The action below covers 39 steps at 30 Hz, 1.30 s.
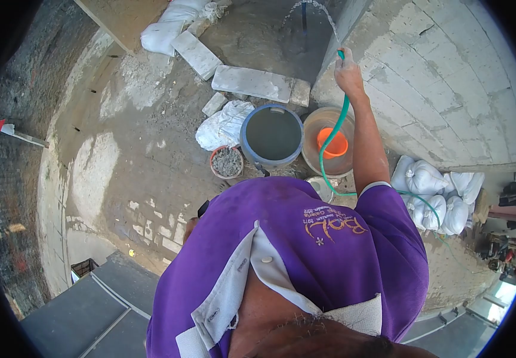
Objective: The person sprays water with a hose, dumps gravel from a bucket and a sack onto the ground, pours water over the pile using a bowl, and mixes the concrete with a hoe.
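My right hand (348,73) is raised and closed around the end of a green hose (342,113). Water (329,21) arcs out of the hose tip, up and to the left. From my hand the hose hangs down across a round grey basin (311,128) with an orange bucket (333,142) inside it. Beside the basin stands a blue drum (271,135) of murky water. Only a sliver of skin (190,229) and a dark band show at my left side; the left hand itself is hidden behind my purple shirt (287,238).
A small bucket (227,162) of grey rubble and a white sack (225,124) lie left of the drum. Concrete blocks (252,82) edge the wet patch ahead. A block wall (443,77) rises at right, with several filled white sacks (428,178) at its foot.
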Each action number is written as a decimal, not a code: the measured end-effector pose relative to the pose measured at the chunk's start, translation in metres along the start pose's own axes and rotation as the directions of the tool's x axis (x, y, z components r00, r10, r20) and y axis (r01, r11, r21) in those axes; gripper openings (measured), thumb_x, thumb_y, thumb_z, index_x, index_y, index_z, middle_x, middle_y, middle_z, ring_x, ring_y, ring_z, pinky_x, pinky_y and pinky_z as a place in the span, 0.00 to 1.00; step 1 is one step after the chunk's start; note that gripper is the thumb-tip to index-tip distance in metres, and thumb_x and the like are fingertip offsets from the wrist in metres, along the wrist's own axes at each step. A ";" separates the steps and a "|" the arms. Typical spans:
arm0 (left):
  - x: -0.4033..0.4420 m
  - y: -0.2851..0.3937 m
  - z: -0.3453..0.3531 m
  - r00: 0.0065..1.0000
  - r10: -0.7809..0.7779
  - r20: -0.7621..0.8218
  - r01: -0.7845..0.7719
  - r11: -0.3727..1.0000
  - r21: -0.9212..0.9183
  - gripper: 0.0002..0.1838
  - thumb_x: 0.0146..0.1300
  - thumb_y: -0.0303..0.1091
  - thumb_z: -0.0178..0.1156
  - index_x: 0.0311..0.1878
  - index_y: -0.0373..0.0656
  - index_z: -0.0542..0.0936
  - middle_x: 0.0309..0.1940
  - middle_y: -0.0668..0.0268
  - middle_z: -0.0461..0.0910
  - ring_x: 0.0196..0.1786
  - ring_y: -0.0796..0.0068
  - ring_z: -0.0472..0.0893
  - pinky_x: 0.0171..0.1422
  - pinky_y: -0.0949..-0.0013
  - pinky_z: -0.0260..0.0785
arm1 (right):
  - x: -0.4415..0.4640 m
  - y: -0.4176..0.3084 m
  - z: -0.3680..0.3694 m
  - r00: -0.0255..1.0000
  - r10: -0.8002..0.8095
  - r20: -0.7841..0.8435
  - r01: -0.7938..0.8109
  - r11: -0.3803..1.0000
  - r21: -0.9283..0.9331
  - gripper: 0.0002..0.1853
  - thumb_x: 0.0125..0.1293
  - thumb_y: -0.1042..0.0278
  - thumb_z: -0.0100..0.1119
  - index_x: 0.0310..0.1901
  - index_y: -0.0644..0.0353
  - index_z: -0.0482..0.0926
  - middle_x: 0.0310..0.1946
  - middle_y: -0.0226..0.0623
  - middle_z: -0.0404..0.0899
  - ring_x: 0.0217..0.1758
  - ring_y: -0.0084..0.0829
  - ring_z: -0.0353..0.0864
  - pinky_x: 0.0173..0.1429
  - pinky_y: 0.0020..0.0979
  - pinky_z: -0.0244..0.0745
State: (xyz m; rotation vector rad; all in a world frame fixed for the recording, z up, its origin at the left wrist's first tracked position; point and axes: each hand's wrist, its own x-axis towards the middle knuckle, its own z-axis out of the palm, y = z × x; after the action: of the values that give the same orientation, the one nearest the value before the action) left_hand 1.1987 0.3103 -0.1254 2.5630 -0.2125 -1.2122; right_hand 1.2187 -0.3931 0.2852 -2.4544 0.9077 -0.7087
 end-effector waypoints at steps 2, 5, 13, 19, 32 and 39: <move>-0.001 -0.001 0.000 1.000 -0.003 0.000 0.003 1.000 -0.002 0.18 0.59 0.46 0.58 0.42 0.41 0.81 0.36 0.49 0.82 0.40 0.55 0.82 0.45 0.54 0.73 | 0.000 -0.005 -0.001 1.000 -0.011 -0.008 0.011 1.000 0.014 0.16 0.70 0.65 0.47 0.58 0.50 0.66 0.34 0.59 0.80 0.42 0.63 0.77 0.46 0.55 0.70; 0.001 0.000 -0.002 1.000 0.001 -0.007 -0.001 1.000 -0.003 0.18 0.59 0.46 0.58 0.42 0.41 0.81 0.36 0.49 0.81 0.41 0.55 0.82 0.46 0.54 0.73 | 0.002 -0.008 0.000 0.999 -0.032 -0.030 0.033 0.999 0.033 0.16 0.70 0.64 0.47 0.58 0.49 0.66 0.33 0.59 0.79 0.41 0.63 0.78 0.45 0.55 0.70; 0.007 0.008 -0.009 0.999 0.017 -0.029 -0.017 1.000 -0.011 0.18 0.60 0.46 0.58 0.43 0.41 0.81 0.37 0.49 0.81 0.42 0.54 0.82 0.46 0.54 0.73 | 0.006 -0.003 0.004 0.995 -0.085 -0.061 0.089 0.994 0.066 0.16 0.70 0.64 0.47 0.58 0.49 0.66 0.30 0.59 0.79 0.38 0.63 0.78 0.42 0.54 0.71; 0.010 0.012 -0.008 0.999 0.020 -0.031 -0.020 1.000 -0.010 0.19 0.60 0.46 0.58 0.44 0.41 0.81 0.38 0.49 0.81 0.42 0.54 0.82 0.47 0.55 0.72 | 0.011 -0.002 0.003 0.996 -0.058 -0.065 0.061 0.997 0.038 0.16 0.71 0.64 0.47 0.59 0.49 0.66 0.29 0.60 0.79 0.38 0.62 0.78 0.42 0.54 0.70; 0.013 0.018 -0.002 0.999 0.042 -0.011 -0.042 0.999 0.002 0.19 0.60 0.47 0.57 0.45 0.41 0.80 0.39 0.48 0.81 0.44 0.54 0.82 0.48 0.55 0.72 | 0.012 0.058 0.012 0.997 0.057 0.045 -0.050 0.988 -0.148 0.20 0.63 0.67 0.48 0.57 0.56 0.67 0.35 0.62 0.79 0.43 0.62 0.78 0.48 0.55 0.70; 0.013 0.015 0.000 0.998 0.049 0.029 -0.050 0.999 0.022 0.19 0.60 0.47 0.57 0.45 0.41 0.80 0.40 0.48 0.81 0.44 0.53 0.81 0.49 0.55 0.72 | -0.015 0.072 0.016 0.860 0.351 0.370 -0.348 0.934 -0.077 0.19 0.60 0.69 0.44 0.53 0.63 0.70 0.30 0.54 0.79 0.30 0.46 0.82 0.34 0.45 0.74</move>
State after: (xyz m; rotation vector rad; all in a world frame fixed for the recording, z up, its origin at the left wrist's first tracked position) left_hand 1.2066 0.2929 -0.1304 2.5455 -0.2961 -1.2361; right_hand 1.1842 -0.4294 0.2285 -2.2265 1.1494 -0.0947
